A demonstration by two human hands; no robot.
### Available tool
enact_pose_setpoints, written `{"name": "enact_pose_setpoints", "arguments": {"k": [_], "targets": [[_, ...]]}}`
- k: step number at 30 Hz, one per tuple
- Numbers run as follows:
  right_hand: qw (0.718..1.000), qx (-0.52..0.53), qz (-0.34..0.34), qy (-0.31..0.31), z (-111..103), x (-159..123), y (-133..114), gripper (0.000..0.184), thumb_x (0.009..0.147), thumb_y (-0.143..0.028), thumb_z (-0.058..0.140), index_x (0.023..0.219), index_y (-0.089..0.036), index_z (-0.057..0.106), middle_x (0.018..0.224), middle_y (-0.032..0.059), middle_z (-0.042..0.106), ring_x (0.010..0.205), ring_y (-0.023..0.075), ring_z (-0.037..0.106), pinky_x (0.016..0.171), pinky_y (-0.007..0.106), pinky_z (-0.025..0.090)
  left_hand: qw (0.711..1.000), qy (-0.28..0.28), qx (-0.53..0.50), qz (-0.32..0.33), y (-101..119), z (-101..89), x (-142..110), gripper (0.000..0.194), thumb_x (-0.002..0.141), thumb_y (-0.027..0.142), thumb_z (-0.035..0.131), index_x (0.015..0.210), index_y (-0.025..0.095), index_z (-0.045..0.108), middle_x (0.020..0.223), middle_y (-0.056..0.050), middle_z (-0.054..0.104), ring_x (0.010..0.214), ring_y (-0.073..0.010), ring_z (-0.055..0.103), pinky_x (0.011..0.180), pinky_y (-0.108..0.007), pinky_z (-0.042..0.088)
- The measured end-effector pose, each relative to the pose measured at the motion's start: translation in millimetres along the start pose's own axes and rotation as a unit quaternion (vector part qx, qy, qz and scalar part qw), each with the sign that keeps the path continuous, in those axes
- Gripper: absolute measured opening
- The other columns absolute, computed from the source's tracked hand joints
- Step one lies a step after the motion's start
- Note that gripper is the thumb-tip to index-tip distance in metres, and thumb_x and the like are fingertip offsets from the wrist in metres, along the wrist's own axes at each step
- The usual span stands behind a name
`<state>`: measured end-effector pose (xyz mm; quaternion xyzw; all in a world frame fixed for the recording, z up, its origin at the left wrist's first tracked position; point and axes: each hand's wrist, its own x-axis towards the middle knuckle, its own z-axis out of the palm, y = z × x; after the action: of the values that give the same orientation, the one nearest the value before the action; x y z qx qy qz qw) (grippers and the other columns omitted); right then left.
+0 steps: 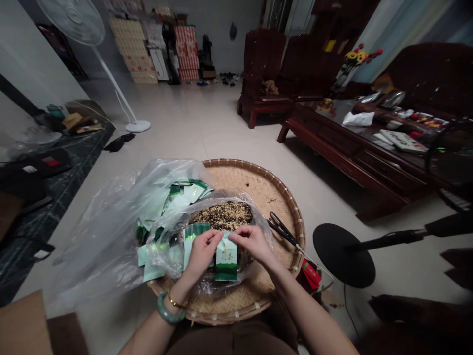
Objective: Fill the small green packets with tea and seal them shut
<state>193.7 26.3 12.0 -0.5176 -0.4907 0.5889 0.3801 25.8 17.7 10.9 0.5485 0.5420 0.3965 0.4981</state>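
Note:
Between my two hands hangs a small pale-green packet (226,254) with gold lettering and a dark green lower band. My left hand (203,250) pinches its top left corner, and my right hand (253,241) pinches the top right corner. Behind them a clear plastic bag (258,209) stands open, full of a dark and tan loose mix (225,214) that looks like dried tea or grain. More green packets (194,231) lie just left of my hands. A larger plastic bag (121,222) holds several others. Everything rests on a round woven bamboo tray (291,207).
A black hand-held sealer or straightener (283,229) with a white cord lies on the tray's right side. Red packets (311,275) sit beyond the rim. A black round stand base (343,255) is at right, a dark wooden table (332,143) behind it, and a white fan (121,93) at back left.

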Motion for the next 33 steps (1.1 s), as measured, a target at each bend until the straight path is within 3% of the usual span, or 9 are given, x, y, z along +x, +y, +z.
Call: {"name": "enact_pose_setpoints", "arguments": {"k": [3, 6, 10, 14, 20, 25, 30, 33], "targets": [[0.999, -0.001, -0.034, 0.023, 3.2, -0.3, 3.8, 0.034, 0.065, -0.047, 0.071, 0.06, -0.016, 0.06, 0.051, -0.003, 0.055, 0.045, 0.0099, 0.05, 0.042, 0.021, 0.04, 0.998, -0.038, -0.05, -0.023, -3.9, 0.6, -1.4, 0.037, 0.074, 0.048, 0.062, 0.089, 0.014, 0.064, 0.071, -0.001, 0.067, 0.067, -0.0167, 0.061, 0.06, -0.025, 0.048], [0.983, -0.048, -0.165, 0.061, 4.9, -8.3, -2.2, 0.022, 0.073, -0.036, 0.07, 0.065, -0.016, 0.066, 0.063, 0.002, 0.063, 0.06, 0.0139, 0.058, 0.057, 0.026, 0.048, 0.994, -0.103, -0.037, -0.019, -5.6, 0.0, -3.5, 0.049, 0.059, 0.037, 0.077, 0.1, 0.014, 0.062, 0.083, -0.003, 0.07, 0.078, -0.0196, 0.064, 0.069, -0.029, 0.05], [0.933, -0.113, -0.34, 0.02, 1.8, -30.8, -25.5, 0.012, 0.08, -0.029, 0.066, 0.085, -0.019, 0.07, 0.084, 0.0066, 0.066, 0.079, 0.018, 0.061, 0.07, 0.032, 0.051, 0.992, -0.111, 0.026, 0.051, -3.9, -2.2, -8.4, 0.027, 0.065, 0.03, 0.074, 0.086, 0.014, 0.069, 0.084, -0.005, 0.072, 0.078, -0.0201, 0.064, 0.074, -0.03, 0.049], [0.873, -0.221, -0.434, 0.021, -6.0, -51.0, -51.1, 0.008, 0.084, -0.022, 0.062, 0.082, -0.021, 0.069, 0.093, 0.0077, 0.063, 0.098, 0.0221, 0.056, 0.086, 0.041, 0.049, 0.987, -0.11, 0.045, 0.108, 0.8, -6.1, -12.1, 0.019, 0.069, 0.024, 0.07, 0.087, 0.016, 0.072, 0.085, -0.006, 0.074, 0.079, -0.0215, 0.067, 0.075, -0.03, 0.05], [0.812, -0.423, -0.403, -0.014, -5.3, -61.6, -70.5, 0.016, 0.088, -0.022, 0.055, 0.093, -0.021, 0.07, 0.116, 0.0101, 0.06, 0.125, 0.0278, 0.04, 0.099, 0.049, 0.043, 0.985, -0.104, 0.058, 0.122, 5.7, -7.7, -13.8, 0.02, 0.071, 0.018, 0.064, 0.087, 0.015, 0.074, 0.085, -0.007, 0.075, 0.081, -0.0227, 0.068, 0.076, -0.03, 0.051], [0.773, -0.524, -0.355, -0.047, 4.7, -59.2, -74.3, 0.026, 0.091, -0.032, 0.051, 0.085, -0.017, 0.073, 0.122, 0.0105, 0.059, 0.132, 0.0317, 0.034, 0.106, 0.051, 0.038, 0.985, -0.116, 0.069, 0.112, 0.5, -7.6, -14.5, 0.017, 0.069, 0.015, 0.061, 0.081, 0.013, 0.073, 0.074, -0.004, 0.071, 0.071, -0.0183, 0.063, 0.067, -0.025, 0.046], [0.78, -0.516, -0.347, -0.072, 1.4, -55.4, -77.5, 0.026, 0.091, -0.035, 0.052, 0.086, -0.019, 0.073, 0.118, 0.0094, 0.062, 0.131, 0.0313, 0.037, 0.105, 0.051, 0.037, 0.991, -0.107, 0.049, 0.068, -1.8, -4.4, -13.9, 0.01, 0.066, 0.021, 0.064, 0.062, 0.012, 0.063, 0.057, 0.002, 0.057, 0.057, -0.0119, 0.047, 0.053, -0.021, 0.036], [0.833, -0.43, -0.345, -0.056, -5.4, -51.1, -74.2, 0.025, 0.089, -0.036, 0.057, 0.106, -0.019, 0.067, 0.112, 0.0091, 0.064, 0.116, 0.0261, 0.051, 0.097, 0.045, 0.045, 0.995, -0.102, 0.008, 0.014, 1.1, -0.8, -13.8, 0.02, 0.06, 0.027, 0.071, 0.057, 0.013, 0.058, 0.054, 0.003, 0.053, 0.054, -0.0106, 0.043, 0.051, -0.021, 0.034]]}}
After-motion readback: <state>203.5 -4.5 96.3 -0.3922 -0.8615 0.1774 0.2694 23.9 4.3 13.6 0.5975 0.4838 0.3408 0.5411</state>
